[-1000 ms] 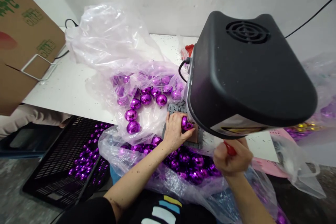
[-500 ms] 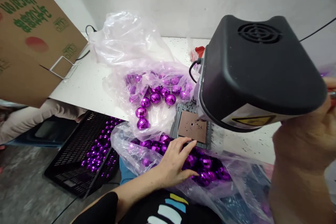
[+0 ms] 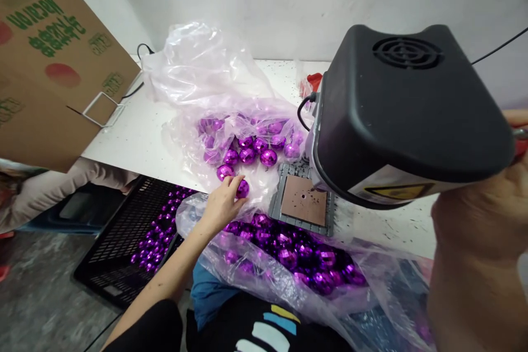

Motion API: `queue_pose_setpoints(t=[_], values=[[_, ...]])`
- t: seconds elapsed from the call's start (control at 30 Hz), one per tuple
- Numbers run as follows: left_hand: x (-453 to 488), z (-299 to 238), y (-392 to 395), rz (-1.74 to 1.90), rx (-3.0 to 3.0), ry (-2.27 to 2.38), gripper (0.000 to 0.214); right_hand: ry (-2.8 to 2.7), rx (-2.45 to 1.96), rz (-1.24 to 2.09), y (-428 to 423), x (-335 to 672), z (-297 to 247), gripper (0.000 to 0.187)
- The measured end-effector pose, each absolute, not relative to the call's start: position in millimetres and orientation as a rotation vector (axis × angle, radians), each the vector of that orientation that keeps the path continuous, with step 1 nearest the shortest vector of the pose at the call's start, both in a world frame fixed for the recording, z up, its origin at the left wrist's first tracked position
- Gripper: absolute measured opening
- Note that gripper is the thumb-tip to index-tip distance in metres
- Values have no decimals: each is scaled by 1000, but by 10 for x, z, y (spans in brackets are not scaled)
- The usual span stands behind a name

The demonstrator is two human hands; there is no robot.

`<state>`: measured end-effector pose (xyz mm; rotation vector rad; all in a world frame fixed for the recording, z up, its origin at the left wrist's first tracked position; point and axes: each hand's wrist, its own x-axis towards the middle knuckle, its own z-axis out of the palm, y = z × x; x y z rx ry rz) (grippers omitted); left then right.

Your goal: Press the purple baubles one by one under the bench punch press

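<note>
My left hand [image 3: 221,205] reaches to the clear plastic bag [image 3: 202,74] on the white table [image 3: 136,137] and pinches a purple faceted ball [image 3: 242,188] at the bag's near edge. More purple balls [image 3: 258,146] lie in that bag. My right hand [image 3: 478,220] is raised close to the camera at the right, fingers curled around a red-handled lever [image 3: 520,143] behind the black machine head [image 3: 408,104]. Under the head sits a brown plate on a grey base [image 3: 303,203], with nothing on it.
A second plastic bag of purple balls [image 3: 305,258] rests on my lap. A black crate [image 3: 136,236] with several purple balls stands on the floor at left. A cardboard box [image 3: 49,55] overhangs the table's left end. A cable [image 3: 303,107] runs to the machine.
My left hand took a ball off the brown plate, dropped it toward the lap bag, then moved left and up to a ball in the table bag. My right hand rose with the lever.
</note>
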<state>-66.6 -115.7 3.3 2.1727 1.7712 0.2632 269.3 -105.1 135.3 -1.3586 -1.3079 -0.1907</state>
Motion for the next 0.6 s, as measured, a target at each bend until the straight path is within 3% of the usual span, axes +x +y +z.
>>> queue_pose_setpoints(t=[0.17, 0.33, 0.6], values=[[-442, 117, -1081, 887, 1548, 1225, 62, -1345, -1361, -202, -1070, 2642, 1443, 29], [-230, 154, -1096, 919, 981, 903, 65, -1345, -1362, -166, -1064, 2622, 1460, 28], [-331, 320, -1200, 930, 900, 909, 58, -1371, -1374, -152, -1072, 2613, 1497, 28]])
